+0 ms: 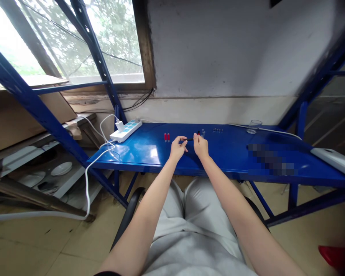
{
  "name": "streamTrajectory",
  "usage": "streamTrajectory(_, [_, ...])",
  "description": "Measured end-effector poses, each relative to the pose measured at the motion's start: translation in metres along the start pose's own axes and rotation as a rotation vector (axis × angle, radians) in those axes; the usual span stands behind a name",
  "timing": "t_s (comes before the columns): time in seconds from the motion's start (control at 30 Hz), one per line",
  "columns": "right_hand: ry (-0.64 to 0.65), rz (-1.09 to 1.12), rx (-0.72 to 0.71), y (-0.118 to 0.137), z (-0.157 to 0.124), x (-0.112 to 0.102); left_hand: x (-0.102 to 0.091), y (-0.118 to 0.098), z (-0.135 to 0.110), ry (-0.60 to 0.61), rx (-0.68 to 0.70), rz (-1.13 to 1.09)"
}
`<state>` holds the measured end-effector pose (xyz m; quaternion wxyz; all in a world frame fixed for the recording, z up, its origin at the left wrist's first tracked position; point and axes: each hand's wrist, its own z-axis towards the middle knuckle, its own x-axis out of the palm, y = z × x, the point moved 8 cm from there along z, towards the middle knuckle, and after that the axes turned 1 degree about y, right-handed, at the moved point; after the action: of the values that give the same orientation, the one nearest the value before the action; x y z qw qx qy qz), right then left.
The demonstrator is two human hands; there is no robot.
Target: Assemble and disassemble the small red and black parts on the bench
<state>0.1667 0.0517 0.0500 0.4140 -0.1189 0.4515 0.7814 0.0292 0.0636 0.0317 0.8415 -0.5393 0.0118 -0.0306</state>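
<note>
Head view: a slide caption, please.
The left hand and right hand hold a thin black tool above a blue table.

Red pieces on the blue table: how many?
2. The red pieces stand side by side on the table, left of the left hand. The dark stick held by both hands seems to have a red tip near the right hand; fingers may hide more.

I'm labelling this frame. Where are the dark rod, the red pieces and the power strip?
dark rod (189, 138), head view, its bare middle stretch.
red pieces (165, 137), head view, on the left piece.
power strip (128, 130), head view, middle of its white body.
</note>
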Motion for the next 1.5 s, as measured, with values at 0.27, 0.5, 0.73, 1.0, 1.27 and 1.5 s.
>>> streamTrajectory(0.27, [-0.017, 0.062, -0.043, 0.002, 0.0, -0.001, 0.002, 0.0, 0.001, 0.026, 0.042, 0.037])
streamTrajectory(0.5, [-0.013, 0.125, -0.038, 0.004, 0.0, -0.003, 0.003, 0.001, 0.001, 0.025, 0.008, 0.002])
streamTrajectory(0.73, [-0.013, 0.195, -0.032, 0.004, 0.0, -0.003, 0.003, -0.002, 0.0, 0.025, 0.034, 0.056])
streamTrajectory(1.0, [-0.051, 0.272, -0.083, 0.008, -0.001, -0.003, 0.008, 0.003, -0.002, 0.08, -0.058, 0.094])
streamTrajectory(1.27, [-0.029, 0.28, -0.087, 0.006, 0.0, 0.002, 0.01, 0.012, -0.001, 0.094, -0.138, -0.042])
streamTrajectory(1.5, [0.072, 0.336, -0.108, 0.008, -0.001, 0.009, 0.002, 0.012, 0.001, 0.015, -0.142, -0.066])
